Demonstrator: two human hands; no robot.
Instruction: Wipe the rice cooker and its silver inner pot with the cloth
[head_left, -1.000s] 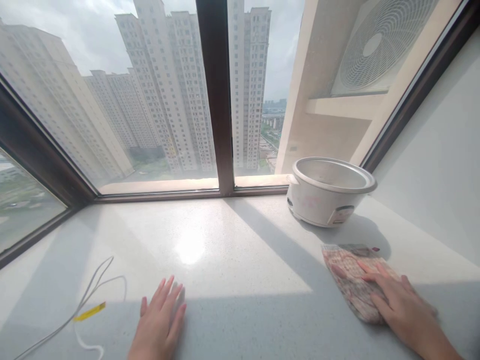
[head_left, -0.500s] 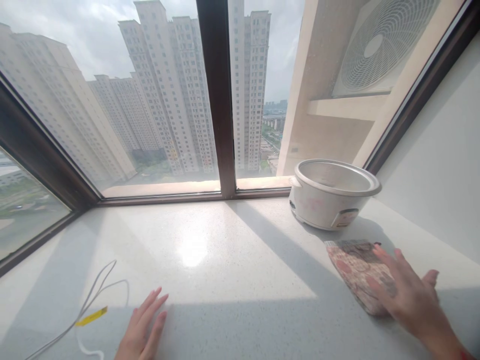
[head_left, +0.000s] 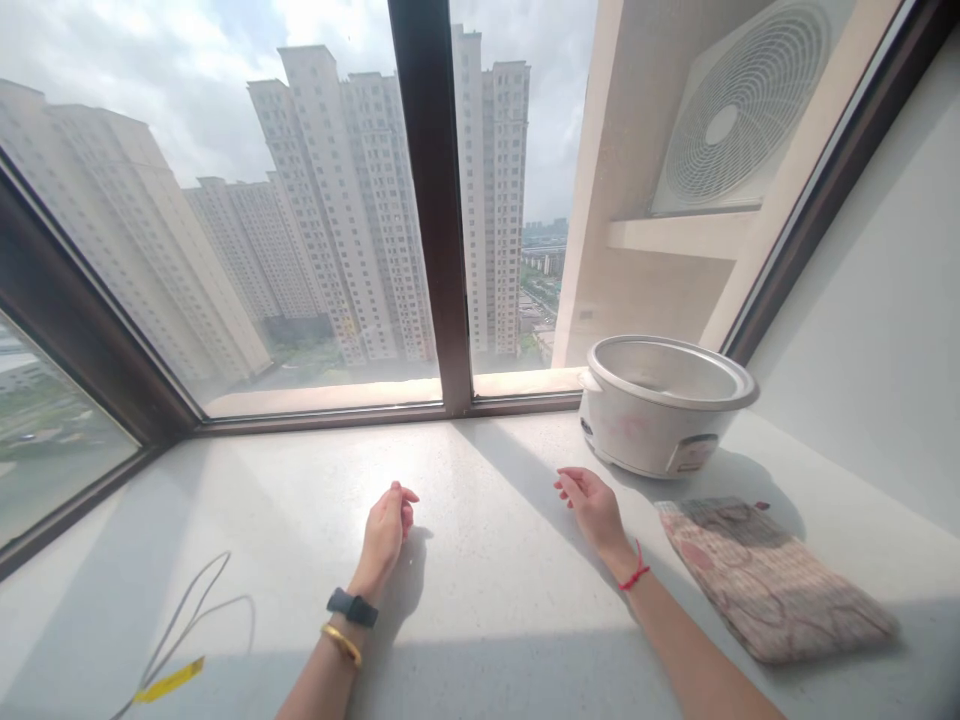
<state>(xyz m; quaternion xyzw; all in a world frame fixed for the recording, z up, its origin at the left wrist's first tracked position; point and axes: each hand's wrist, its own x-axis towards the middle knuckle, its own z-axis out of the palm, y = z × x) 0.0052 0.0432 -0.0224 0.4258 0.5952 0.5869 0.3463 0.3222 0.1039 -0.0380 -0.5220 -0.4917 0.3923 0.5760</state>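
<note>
My left hand [head_left: 385, 533], with a dark watch and a gold bangle on its wrist, is over the sunlit white sill. Its fingers are curled in loosely and nothing shows in them. To the right, my right hand [head_left: 592, 505] has its thumb and fingers drawn together, also with nothing visible between them; a red string circles that wrist. Just behind the right hand stands a white rice cooker [head_left: 645, 430], lidless, its wide mouth facing up. A folded patterned cloth [head_left: 772, 590] lies flat on the sill, right of my right forearm and touched by neither hand.
A looped grey cable [head_left: 180, 630] with a yellow tag [head_left: 171, 681] lies at the left on the white sill [head_left: 510, 640]. Brown-framed windows [head_left: 442, 200] close off the back and left. A pale wall [head_left: 870, 330] rises at the right, near the cooker.
My right hand has left the cloth and moved left, in front of the cooker. My left hand has moved forward and right, and both hands have curled their fingers. The cloth now shows whole.
</note>
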